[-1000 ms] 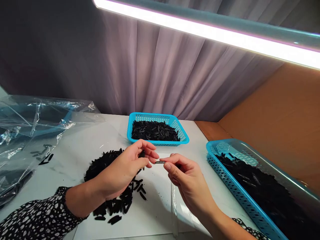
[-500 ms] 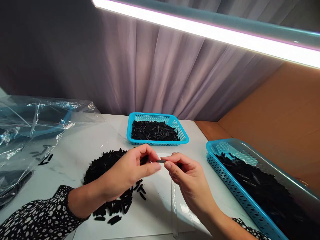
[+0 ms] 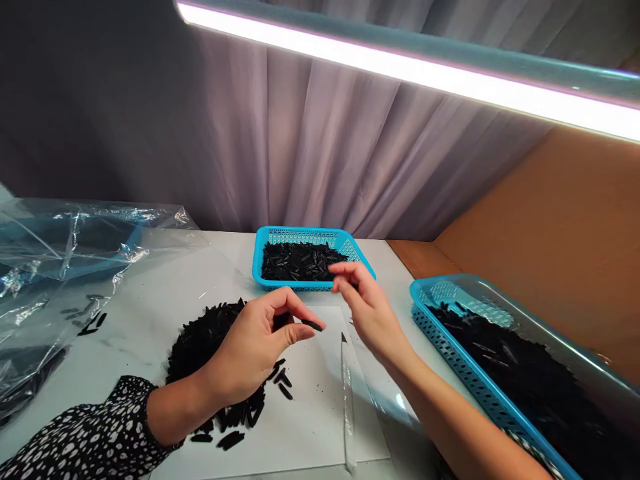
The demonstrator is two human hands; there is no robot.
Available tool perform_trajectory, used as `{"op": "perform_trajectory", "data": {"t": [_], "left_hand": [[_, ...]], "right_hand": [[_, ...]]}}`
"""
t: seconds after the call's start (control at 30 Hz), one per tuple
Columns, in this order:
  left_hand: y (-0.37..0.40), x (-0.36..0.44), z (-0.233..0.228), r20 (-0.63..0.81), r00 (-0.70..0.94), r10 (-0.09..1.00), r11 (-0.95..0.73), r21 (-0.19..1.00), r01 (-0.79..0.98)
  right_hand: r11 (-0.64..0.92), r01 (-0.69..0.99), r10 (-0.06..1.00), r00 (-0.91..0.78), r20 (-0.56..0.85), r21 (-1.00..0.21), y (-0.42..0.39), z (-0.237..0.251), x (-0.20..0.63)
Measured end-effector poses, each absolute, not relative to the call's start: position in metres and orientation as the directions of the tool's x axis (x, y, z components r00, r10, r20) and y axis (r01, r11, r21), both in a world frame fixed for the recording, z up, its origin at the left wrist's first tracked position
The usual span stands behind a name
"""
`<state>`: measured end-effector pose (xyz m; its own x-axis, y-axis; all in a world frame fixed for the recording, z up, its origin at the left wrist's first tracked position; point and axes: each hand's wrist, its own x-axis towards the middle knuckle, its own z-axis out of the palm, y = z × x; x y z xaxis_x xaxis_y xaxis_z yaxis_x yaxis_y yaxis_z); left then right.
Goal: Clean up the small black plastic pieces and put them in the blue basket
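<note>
My left hand [image 3: 257,340] pinches a small black strip [image 3: 313,325] between thumb and forefinger, above the white sheet [image 3: 315,427]. A heap of similar black strips [image 3: 205,337] lies under and behind this hand, with a few loose ones by it. My right hand [image 3: 367,300] is raised at the front right corner of the small blue basket [image 3: 257,257]. Its thumb and forefinger are curled close together; what they hold, if anything, I cannot make out. Black strips cover the floor of that basket.
A slim, pale tool with a dark pointed tip [image 3: 347,407] lies on the sheet. To the right stands a longer blue basket [image 3: 450,353] of black pieces, partly under a clear cover. Clear plastic [image 3: 75,247] spreads at left. A bright tube lamp [image 3: 400,67] hangs overhead.
My hands have parted: the right has moved up and away to the small basket, uncovering the tool's tip. My left hand stays nearly in place with a strip in its fingers.
</note>
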<state>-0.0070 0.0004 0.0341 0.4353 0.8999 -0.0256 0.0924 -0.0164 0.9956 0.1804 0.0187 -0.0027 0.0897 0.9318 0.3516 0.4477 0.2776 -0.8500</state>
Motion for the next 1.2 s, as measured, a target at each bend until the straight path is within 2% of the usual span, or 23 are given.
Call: {"op": "perform_trajectory", "data": {"t": [0.03, 0.07, 0.2, 0.23, 0.27, 0.3, 0.33, 0.4, 0.47, 0.57, 0.63, 0.73, 0.83, 0.9, 1.0, 1.07, 1.13, 1.2], "left_hand": [[0.0, -0.007, 0.034, -0.028, 0.442, 0.897, -0.012, 0.996, 0.087], [0.001, -0.006, 0.035, -0.03, 0.45, 0.892, -0.005, 0.997, 0.075], [0.002, -0.006, 0.037, -0.035, 0.445, 0.895, 0.036, 0.999, 0.005], [0.002, -0.006, 0.038, -0.035, 0.441, 0.897, 0.045, 0.999, -0.012], [0.003, -0.007, 0.039, -0.033, 0.442, 0.896, 0.051, 0.998, -0.029], [0.003, -0.007, 0.04, -0.03, 0.453, 0.891, 0.057, 0.997, -0.046], [0.004, -0.008, 0.04, -0.031, 0.472, 0.881, 0.066, 0.996, -0.058], [0.004, -0.009, 0.041, -0.044, 0.515, 0.856, 0.088, 0.994, -0.062], [0.002, -0.009, 0.041, -0.064, 0.539, 0.84, 0.103, 0.994, -0.043], [-0.001, -0.008, 0.039, -0.052, 0.53, 0.846, 0.073, 0.997, -0.018], [-0.004, -0.008, 0.038, -0.023, 0.514, 0.858, 0.019, 1.0, 0.013], [-0.006, -0.01, 0.034, 0.076, 0.468, 0.881, -0.118, 0.991, 0.061], [-0.008, -0.012, 0.031, 0.266, 0.422, 0.866, -0.339, 0.935, 0.107], [-0.009, -0.013, 0.032, 0.384, 0.419, 0.822, -0.484, 0.86, 0.162], [-0.012, -0.013, 0.035, 0.485, 0.41, 0.773, -0.602, 0.763, 0.233], [-0.012, -0.013, 0.036, 0.506, 0.385, 0.772, -0.618, 0.74, 0.266], [-0.011, -0.013, 0.035, 0.476, 0.372, 0.797, -0.585, 0.76, 0.282], [-0.008, -0.012, 0.03, 0.4, 0.357, 0.844, -0.502, 0.823, 0.267]], "right_hand": [[0.309, 0.569, 0.907, 0.065, 0.416, -0.762, 0.034, -0.003, 0.183], [0.318, 0.609, 0.899, 0.049, 0.435, -0.727, 0.048, -0.004, 0.185], [0.366, 0.671, 0.905, -0.097, 0.413, -0.645, 0.064, 0.0, 0.198], [0.404, 0.679, 0.902, -0.187, 0.388, -0.612, 0.056, 0.0, 0.202], [0.478, 0.691, 0.878, -0.357, 0.32, -0.542, 0.044, -0.001, 0.206], [0.534, 0.688, 0.839, -0.503, 0.207, -0.491, 0.03, -0.002, 0.21], [0.548, 0.693, 0.814, -0.57, 0.108, -0.47, 0.016, -0.004, 0.215], [0.518, 0.73, 0.815, -0.58, -0.003, -0.446, -0.01, -0.01, 0.221], [0.507, 0.747, 0.817, -0.576, -0.037, -0.429, -0.026, -0.014, 0.225], [0.535, 0.739, 0.799, -0.6, -0.038, -0.41, -0.035, -0.017, 0.227], [0.553, 0.71, 0.792, -0.61, 0.013, -0.436, -0.036, -0.017, 0.228], [0.511, 0.633, 0.844, -0.496, 0.202, -0.582, -0.038, -0.015, 0.231], [0.479, 0.464, 0.878, -0.234, 0.418, -0.745, -0.043, -0.011, 0.226], [0.485, 0.353, 0.865, -0.059, 0.498, -0.8, -0.048, -0.005, 0.217], [0.47, 0.197, 0.861, 0.11, 0.496, -0.86, -0.055, 0.007, 0.197], [0.442, 0.053, 0.886, 0.132, 0.445, -0.895, -0.058, 0.014, 0.183], [0.405, -0.031, 0.911, 0.097, 0.4, -0.914, -0.056, 0.018, 0.171], [0.393, -0.019, 0.918, 0.06, 0.392, -0.919, -0.051, 0.019, 0.163]]}}
